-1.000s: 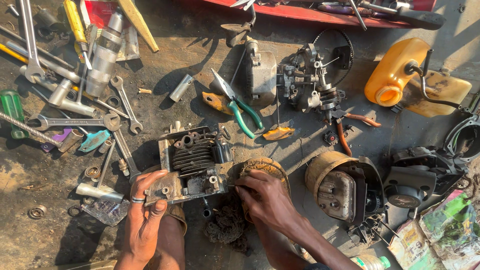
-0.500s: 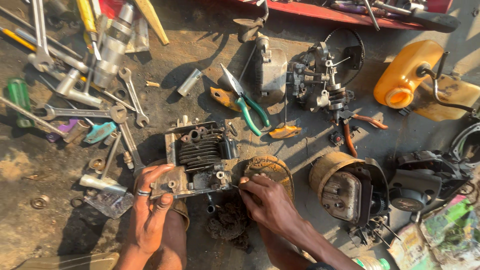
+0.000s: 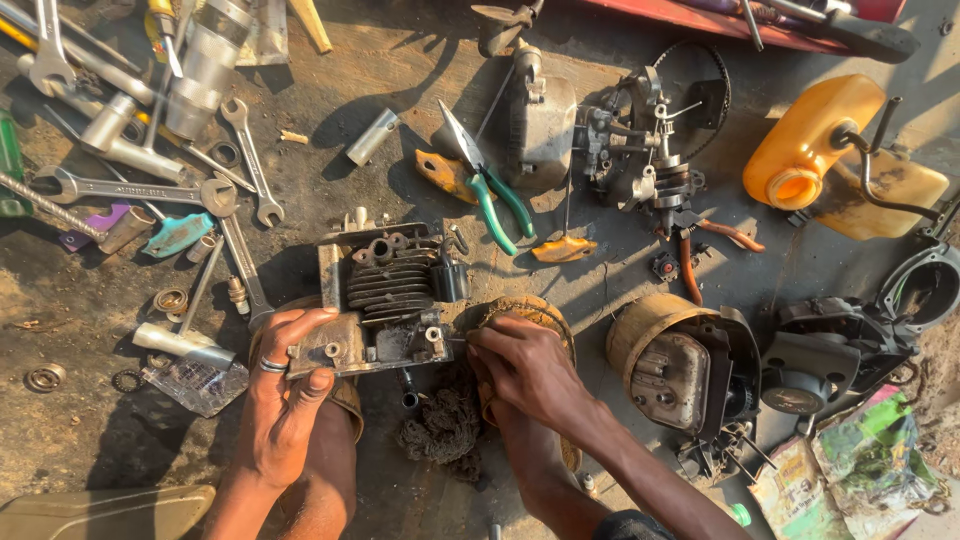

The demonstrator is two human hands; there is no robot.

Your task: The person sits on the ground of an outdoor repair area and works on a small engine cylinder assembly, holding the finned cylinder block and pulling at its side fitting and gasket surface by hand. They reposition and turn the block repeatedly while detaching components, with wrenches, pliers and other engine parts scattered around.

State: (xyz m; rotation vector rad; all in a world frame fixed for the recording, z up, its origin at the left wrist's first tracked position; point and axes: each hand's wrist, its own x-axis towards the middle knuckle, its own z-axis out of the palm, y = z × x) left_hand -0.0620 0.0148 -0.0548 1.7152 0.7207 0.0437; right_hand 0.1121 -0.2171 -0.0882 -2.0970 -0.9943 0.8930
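- The left hand (image 3: pixel 285 400) has its grip clenched on the near left corner of the cylinder block (image 3: pixel 385 300), thumb on top of the flange, fingers curled under its edge; a ring shows on one finger.
- The block lies on the dirty ground (image 3: pixel 420 90) in the middle of the view, cooling fins up, its flange toward the person.
- The right hand (image 3: pixel 525 365) rests at the block's near right corner, fingers bent and pressed against the flange; whether the grip pinches some small part there cannot be told.
- Behind the right hand sits a round, rusty brown housing (image 3: pixel 545 310), partly hidden by the knuckles.
- A dark greasy rag (image 3: pixel 440 425) lies between the two forearms, just under the block.
- Green-handled pliers (image 3: pixel 490 185) lie beyond the block, jaws pointing away from the person.
- A metal cover (image 3: pixel 540 125) and a carburettor assembly (image 3: pixel 650 150) lie farther back, side by side.
- Spanners (image 3: pixel 130 190) and sockets are scattered to the left, well apart from the hands.
- An orange fuel tank (image 3: pixel 810 140) sits at the far right.
- An engine casing (image 3: pixel 680 365) with a muffler lies to the right of the right hand, near but not touching.
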